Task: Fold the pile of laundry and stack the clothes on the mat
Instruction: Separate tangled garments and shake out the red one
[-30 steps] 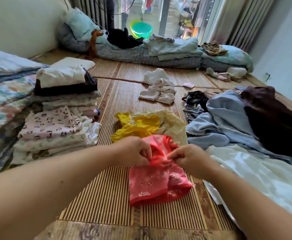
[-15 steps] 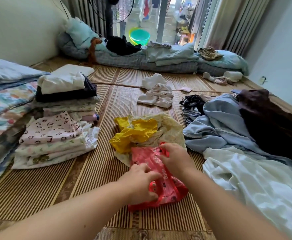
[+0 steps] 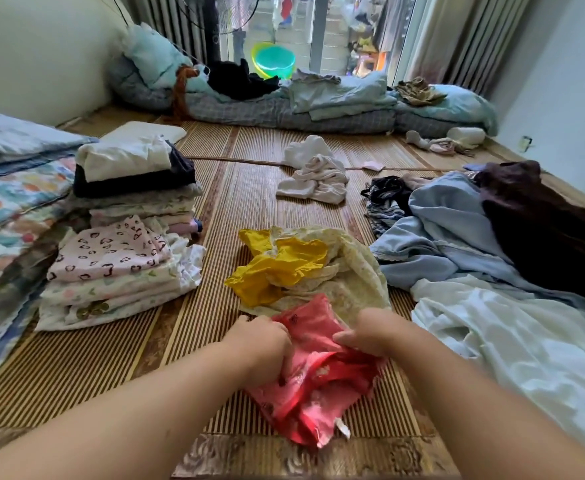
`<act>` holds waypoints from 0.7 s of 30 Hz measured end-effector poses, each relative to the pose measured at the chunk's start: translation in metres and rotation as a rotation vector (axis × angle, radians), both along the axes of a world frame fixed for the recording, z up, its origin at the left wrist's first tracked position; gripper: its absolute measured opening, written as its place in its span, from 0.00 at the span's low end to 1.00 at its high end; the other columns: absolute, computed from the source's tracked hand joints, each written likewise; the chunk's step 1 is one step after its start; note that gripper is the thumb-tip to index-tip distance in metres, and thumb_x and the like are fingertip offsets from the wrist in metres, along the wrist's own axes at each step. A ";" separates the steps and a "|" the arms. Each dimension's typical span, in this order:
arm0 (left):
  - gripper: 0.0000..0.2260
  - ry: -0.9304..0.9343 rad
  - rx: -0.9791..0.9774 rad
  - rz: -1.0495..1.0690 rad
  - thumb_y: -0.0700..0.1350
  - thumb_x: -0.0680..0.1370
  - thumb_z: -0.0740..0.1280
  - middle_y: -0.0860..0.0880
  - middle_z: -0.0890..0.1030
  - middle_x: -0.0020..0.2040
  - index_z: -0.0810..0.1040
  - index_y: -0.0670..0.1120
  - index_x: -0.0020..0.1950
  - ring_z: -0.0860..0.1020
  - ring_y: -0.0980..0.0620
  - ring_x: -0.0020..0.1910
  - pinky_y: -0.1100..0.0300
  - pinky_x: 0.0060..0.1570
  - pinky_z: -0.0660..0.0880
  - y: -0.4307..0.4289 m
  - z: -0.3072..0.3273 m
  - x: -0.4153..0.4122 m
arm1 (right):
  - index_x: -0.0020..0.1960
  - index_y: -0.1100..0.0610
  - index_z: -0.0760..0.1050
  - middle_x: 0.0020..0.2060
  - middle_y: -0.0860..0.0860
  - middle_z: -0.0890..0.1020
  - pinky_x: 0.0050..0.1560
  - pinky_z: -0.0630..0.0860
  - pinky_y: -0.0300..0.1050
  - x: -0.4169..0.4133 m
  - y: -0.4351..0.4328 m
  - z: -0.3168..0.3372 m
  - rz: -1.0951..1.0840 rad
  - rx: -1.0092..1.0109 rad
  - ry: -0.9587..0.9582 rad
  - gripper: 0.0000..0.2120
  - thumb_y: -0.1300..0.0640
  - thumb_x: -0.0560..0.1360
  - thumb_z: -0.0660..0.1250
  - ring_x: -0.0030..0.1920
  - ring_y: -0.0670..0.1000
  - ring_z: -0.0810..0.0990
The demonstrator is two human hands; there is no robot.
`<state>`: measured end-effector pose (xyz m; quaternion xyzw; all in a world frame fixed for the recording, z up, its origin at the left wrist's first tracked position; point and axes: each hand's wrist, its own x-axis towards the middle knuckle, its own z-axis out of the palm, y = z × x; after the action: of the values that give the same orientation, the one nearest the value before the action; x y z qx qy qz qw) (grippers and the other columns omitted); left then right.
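Both hands grip one crumpled red patterned garment (image 3: 322, 382) on the striped bamboo mat (image 3: 93, 368): left hand (image 3: 265, 344) on its left edge, right hand (image 3: 370, 332) on top.

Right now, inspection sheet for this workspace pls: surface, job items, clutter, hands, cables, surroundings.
Surface: mat, woven, striped.
Job's things: red garment on mat; folded stacks left; unfolded pile right; yellow garment ahead.
Clutter: white clothes mid-mat.
Grippers: left hand and right hand both grip the red garment.
Cables: thin cord on far wall.
Surroundings: bedding, green basin, curtains.
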<state>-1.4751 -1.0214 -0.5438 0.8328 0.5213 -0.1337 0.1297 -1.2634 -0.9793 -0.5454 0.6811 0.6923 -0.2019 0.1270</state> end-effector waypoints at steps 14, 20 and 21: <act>0.36 -0.179 -0.115 0.491 0.65 0.72 0.66 0.46 0.59 0.75 0.56 0.60 0.77 0.56 0.43 0.73 0.42 0.71 0.57 -0.046 -0.028 -0.010 | 0.53 0.57 0.78 0.50 0.54 0.82 0.50 0.79 0.45 -0.044 -0.018 0.006 -0.178 0.007 0.352 0.19 0.46 0.69 0.75 0.48 0.53 0.81; 0.56 -0.712 -0.166 0.713 0.62 0.62 0.75 0.48 0.64 0.71 0.41 0.56 0.79 0.64 0.46 0.70 0.50 0.70 0.63 -0.036 -0.022 -0.023 | 0.49 0.53 0.81 0.43 0.52 0.86 0.48 0.82 0.48 -0.050 -0.015 0.085 0.037 -0.049 0.670 0.05 0.55 0.74 0.70 0.44 0.54 0.85; 0.60 -0.916 -0.223 0.775 0.60 0.60 0.77 0.49 0.66 0.70 0.38 0.56 0.78 0.66 0.46 0.70 0.50 0.70 0.63 -0.034 -0.019 -0.023 | 0.48 0.52 0.81 0.43 0.52 0.86 0.49 0.82 0.50 -0.051 -0.016 0.100 0.083 -0.039 0.687 0.03 0.55 0.75 0.69 0.44 0.54 0.85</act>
<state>-1.4981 -1.0555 -0.5624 0.5367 0.6606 0.2414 0.4662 -1.3142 -0.9956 -0.4459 0.5421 0.7176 -0.4274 -0.0924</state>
